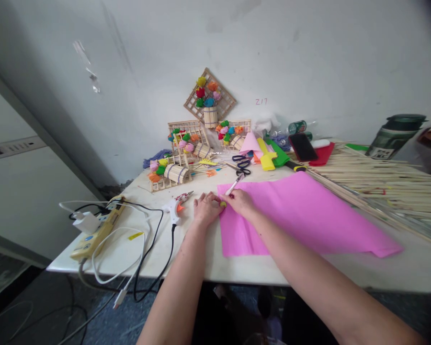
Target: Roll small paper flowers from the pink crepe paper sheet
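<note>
My right hand (240, 202) grips a white pen (234, 185), which leans with its upper end toward the back right. It rests at the left edge of a large pink sheet (290, 215) spread on the table. Close beside it, my left hand (206, 208) lies low with bent fingers on a small yellow piece (223, 204), holding it down at the sheet's edge. Its exact shape is mostly hidden by the fingers. Left of my hands lies a white hot glue gun (174, 211). Behind them are dark-handled scissors (243, 164).
Stick frames with colourful flowers (210, 98) stand against the wall. Thin wooden sticks (380, 184) cover the right side, near a dark bottle (395, 136) and a phone (303, 147). A power strip (100, 235) and loose cables lie at left. Yellow paper (267, 155) lies behind the sheet.
</note>
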`<state>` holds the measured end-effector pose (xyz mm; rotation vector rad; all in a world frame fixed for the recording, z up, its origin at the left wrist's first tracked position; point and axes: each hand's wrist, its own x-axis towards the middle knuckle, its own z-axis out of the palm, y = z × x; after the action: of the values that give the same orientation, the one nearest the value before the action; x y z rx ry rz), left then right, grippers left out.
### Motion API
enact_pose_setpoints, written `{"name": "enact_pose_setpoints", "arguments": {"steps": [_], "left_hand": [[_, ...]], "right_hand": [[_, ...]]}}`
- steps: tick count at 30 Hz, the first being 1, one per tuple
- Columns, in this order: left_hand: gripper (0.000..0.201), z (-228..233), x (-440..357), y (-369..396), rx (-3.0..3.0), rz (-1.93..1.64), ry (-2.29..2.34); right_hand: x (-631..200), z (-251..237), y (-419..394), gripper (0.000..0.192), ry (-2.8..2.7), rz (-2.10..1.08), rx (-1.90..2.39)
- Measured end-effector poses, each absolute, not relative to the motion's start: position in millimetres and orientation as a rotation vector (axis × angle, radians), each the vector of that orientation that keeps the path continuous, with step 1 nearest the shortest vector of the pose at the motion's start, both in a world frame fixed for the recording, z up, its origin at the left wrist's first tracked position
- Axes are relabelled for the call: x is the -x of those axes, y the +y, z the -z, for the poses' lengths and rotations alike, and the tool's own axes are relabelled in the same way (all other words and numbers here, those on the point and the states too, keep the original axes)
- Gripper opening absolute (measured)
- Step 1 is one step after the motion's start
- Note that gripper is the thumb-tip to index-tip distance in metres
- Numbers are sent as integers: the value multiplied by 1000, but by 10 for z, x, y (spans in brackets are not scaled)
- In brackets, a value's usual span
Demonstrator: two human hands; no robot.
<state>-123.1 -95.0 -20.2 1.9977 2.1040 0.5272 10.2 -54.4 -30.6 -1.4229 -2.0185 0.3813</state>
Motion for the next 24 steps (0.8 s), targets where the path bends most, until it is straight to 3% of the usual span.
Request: {"name": "enact_pose_setpoints", "arguments": {"steps": [24], "left_hand": [[28, 204, 1240, -937, -1981, -500, 2103]], "right_hand": [[-73, 329, -510, 46, -2120, -211, 1475]]}}
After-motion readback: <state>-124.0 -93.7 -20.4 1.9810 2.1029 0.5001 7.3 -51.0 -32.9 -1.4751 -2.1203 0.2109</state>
